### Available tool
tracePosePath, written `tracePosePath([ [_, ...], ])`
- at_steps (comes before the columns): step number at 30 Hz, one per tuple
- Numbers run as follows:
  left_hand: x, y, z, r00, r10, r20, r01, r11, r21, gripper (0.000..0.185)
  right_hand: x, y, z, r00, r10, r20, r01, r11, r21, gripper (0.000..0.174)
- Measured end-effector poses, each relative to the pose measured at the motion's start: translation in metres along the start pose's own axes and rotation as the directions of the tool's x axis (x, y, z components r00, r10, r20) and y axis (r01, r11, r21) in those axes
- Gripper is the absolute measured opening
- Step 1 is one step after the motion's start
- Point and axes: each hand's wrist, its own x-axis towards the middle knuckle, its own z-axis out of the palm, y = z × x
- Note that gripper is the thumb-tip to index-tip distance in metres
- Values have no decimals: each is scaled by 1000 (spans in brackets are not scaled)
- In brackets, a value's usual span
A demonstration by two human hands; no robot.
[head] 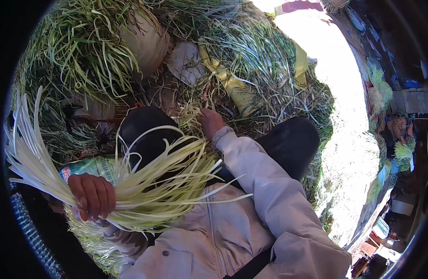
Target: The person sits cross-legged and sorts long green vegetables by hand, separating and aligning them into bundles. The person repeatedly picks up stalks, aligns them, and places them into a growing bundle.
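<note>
My left hand is closed around a large bunch of pale leafy stalks that look like blanched garlic chives. Their white ends fan out to the upper left, and the yellow-green leaves spread across my lap. Between my knees, my right hand reaches down to a heap of loose leaf scraps. Its fingers are curled and touch the scraps; whether anything is gripped there is hidden.
Yellow-green leaves lie piled at upper left beside a pale rounded bundle. Greener stalks cover the ground ahead, near a yellow strip. A printed sack lies by my left knee. Bright sunlit ground runs along the right.
</note>
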Motion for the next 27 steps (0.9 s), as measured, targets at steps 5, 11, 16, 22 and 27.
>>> tracePosePath([
  [5,-17,15,5,1000,-19,11,19,999,-26,26,-30,117,13,864,486,131,-419,839,-347,29],
  [11,-13,20,3,997,-15,76,16,1000,-10,28,1,56,-6,817,489,306,-203,739,-642,52],
  [16,-6,16,5,993,-39,109,42,999,-28,30,-10,-32,-53,979,-205,0,204,977,-65,60],
  [22,-7,9,5,994,-16,108,22,998,-53,32,-63,-105,-66,868,-466,171,455,885,102,43],
  [27,-1,-1,14,995,18,101,-10,997,-82,32,-82,-79,-41,908,-384,164,371,922,108,12],
])
